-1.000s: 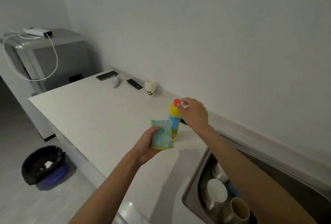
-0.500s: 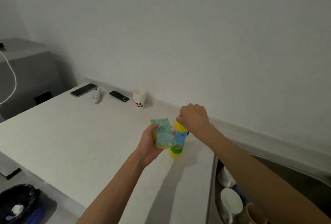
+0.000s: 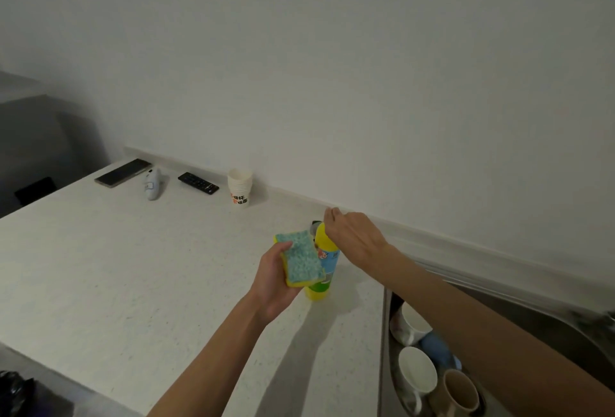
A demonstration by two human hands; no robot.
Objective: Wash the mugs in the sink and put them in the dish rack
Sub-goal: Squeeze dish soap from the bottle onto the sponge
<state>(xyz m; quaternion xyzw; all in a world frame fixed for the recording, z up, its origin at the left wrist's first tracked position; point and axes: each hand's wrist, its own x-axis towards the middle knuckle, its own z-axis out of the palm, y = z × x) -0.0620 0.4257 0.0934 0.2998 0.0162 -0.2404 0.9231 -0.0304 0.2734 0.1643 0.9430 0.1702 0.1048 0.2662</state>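
My left hand (image 3: 273,283) holds a sponge (image 3: 303,258), yellow with a teal scrubbing face, over the white counter. Just behind the sponge a yellow dish soap bottle (image 3: 319,290) with a blue label stands upright. My right hand (image 3: 356,236) is closed over its top and hides the cap. At the lower right is the steel sink (image 3: 385,333). It holds a white mug (image 3: 411,323), a second white mug (image 3: 417,371), a brown mug (image 3: 461,391) and something blue (image 3: 439,348). My right forearm crosses over the sink. No dish rack is in view.
Along the wall at the back of the counter (image 3: 133,266) lie a phone (image 3: 122,173), a small white device (image 3: 152,183), a black remote (image 3: 198,182) and a stack of paper cups (image 3: 239,187). A black bin bag (image 3: 13,390) shows at the bottom left.
The view has swung right, away from the bin and cabinet. My right hand has closed down over the bottle's red cap, which no longer shows. The sponge stays in my left hand.
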